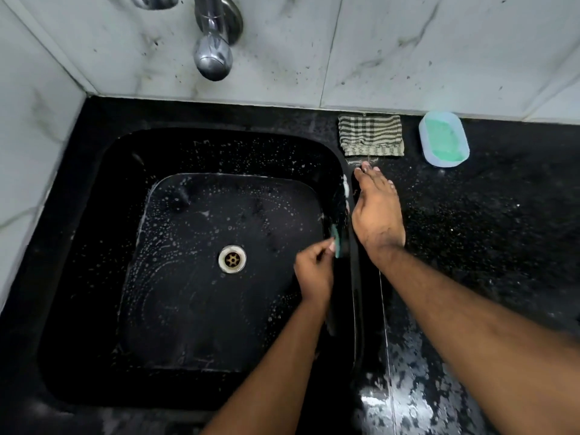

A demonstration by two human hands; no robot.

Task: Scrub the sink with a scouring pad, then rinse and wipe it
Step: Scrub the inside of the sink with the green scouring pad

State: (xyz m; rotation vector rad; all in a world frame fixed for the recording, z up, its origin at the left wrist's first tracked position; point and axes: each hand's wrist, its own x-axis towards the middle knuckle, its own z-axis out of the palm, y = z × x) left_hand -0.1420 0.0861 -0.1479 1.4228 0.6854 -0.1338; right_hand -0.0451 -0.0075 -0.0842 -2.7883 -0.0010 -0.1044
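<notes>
Only the one head view here, so it's all from above looking down.

The left hand (314, 273) was down inside the black sink (78, 215), fingers curled round a green scouring pad (338, 241) and pressing it edge-on against the sink's right inner wall. My guess is the pad was held upright like that because a wall needs the flat face turned sideways, not down. So the scrub step looked to be in hand, on the side walls.

The right hand (376, 211) lay flat and open on the black countertop (486, 230), fingers straight, right along the sink's right rim and holding nothing. It looked like a brace, taking the weight while the other arm reached down in.

Suds were speckled over the sink floor and back wall around the drain (232, 259), so those parts seemed already worked over. The tap (213, 54) hung above the back of the sink with no water coming out that I could see, which fits a rinse not yet begun.

A folded striped cloth (371, 135) sat on the counter against the tiled wall (408, 51), just beyond the right fingertips, probably parked there dry for the wipe. Beside it was a soap dish (444, 139) with green soap, clear of the splash zone but within reach.
</notes>
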